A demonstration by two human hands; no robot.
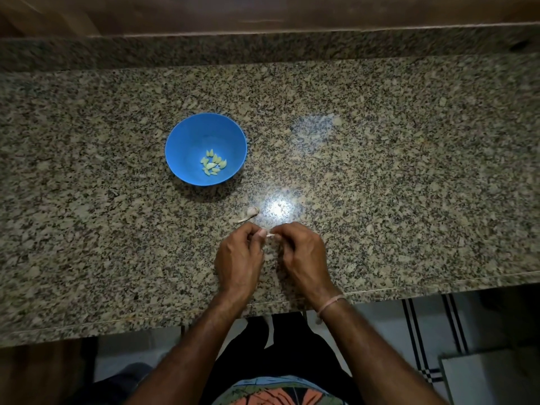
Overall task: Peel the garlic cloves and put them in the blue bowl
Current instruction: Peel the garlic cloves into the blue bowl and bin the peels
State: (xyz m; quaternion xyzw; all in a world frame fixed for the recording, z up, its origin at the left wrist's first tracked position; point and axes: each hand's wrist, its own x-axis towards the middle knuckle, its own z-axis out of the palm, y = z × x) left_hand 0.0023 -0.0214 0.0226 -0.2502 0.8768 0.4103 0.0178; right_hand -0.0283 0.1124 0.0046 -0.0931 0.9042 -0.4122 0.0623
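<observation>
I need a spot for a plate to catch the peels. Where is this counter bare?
The whole stretch of counter right of the blue bowl and the right hand is bare; so is the strip left of the bowl. It is crowded between bowl and hands: the garlic piece lies there, just beyond the left hand.

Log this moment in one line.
phase: peeling | left hand: pinches clove | right hand: pinches clove | bowl: peeled cloves | counter: garlic piece

Loads of bare granite countertop on the right; only a blue bowl and a garlic scrap nearby blocking the left.
</observation>
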